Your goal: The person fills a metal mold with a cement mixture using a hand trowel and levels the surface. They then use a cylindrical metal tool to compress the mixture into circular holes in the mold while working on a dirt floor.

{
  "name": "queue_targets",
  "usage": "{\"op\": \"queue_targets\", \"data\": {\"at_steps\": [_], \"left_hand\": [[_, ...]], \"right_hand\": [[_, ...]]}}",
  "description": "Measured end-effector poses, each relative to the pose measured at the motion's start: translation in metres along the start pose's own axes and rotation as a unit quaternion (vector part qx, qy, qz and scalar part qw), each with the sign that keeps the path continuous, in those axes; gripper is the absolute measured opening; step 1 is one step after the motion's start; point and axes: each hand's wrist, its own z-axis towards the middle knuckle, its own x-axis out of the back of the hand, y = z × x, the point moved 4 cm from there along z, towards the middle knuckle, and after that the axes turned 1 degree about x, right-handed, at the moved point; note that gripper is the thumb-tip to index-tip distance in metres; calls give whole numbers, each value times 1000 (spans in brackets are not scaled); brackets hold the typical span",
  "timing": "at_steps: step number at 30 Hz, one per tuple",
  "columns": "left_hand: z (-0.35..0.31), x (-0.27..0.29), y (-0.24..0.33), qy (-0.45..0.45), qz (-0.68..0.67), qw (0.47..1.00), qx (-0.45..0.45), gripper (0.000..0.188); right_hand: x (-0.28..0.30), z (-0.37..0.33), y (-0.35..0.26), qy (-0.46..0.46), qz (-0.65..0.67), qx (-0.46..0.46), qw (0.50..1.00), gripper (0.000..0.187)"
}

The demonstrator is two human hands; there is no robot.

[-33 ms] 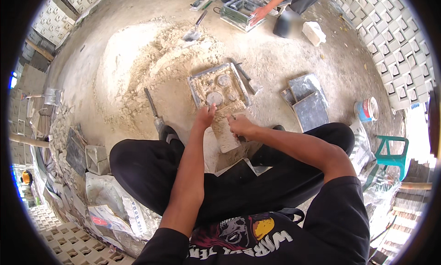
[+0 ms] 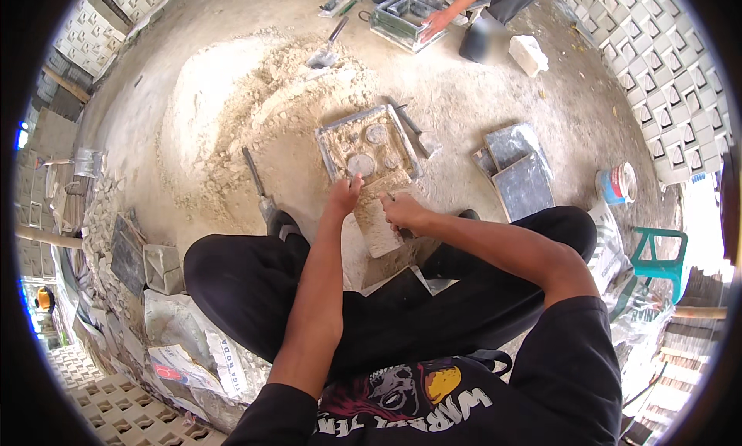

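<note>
In front of me a rectangular mould frame (image 2: 407,139) lies on the ground, packed with pale sand. Several round grey pieces sit in the sand, the largest a round disc (image 2: 360,165) near the close left corner. My left hand (image 2: 345,193) is closed at that corner, its thumb against the disc's near edge; its grip is hidden. With my right hand (image 2: 405,213) I grip the dark handle of a plastering float, whose flat rectangular plate (image 2: 383,235) is pale with sand. The float lies just on my side of the mould, between my legs.
A sand heap (image 2: 255,98) holds a small shovel (image 2: 325,57); trowels (image 2: 265,202) lie nearby. Dark boards (image 2: 522,185), a white bucket (image 2: 616,185) and a green stool (image 2: 662,264) stand right. At the back another person's hand (image 2: 437,24) touches a second frame (image 2: 399,42).
</note>
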Motion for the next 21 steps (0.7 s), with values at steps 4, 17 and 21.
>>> {"op": "queue_targets", "data": {"at_steps": [4, 17, 21], "left_hand": [[0, 5, -4, 22, 4, 1000, -13, 58], [-4, 11, -8, 30, 13, 999, 21, 56], [-2, 5, 0, 60, 8, 998, -17, 56]], "right_hand": [[-8, 5, -1, -4, -5, 5, 1000, 44], [-6, 1, -12, -21, 38, -12, 999, 42], [-3, 5, -3, 19, 4, 2, 1000, 49]]}}
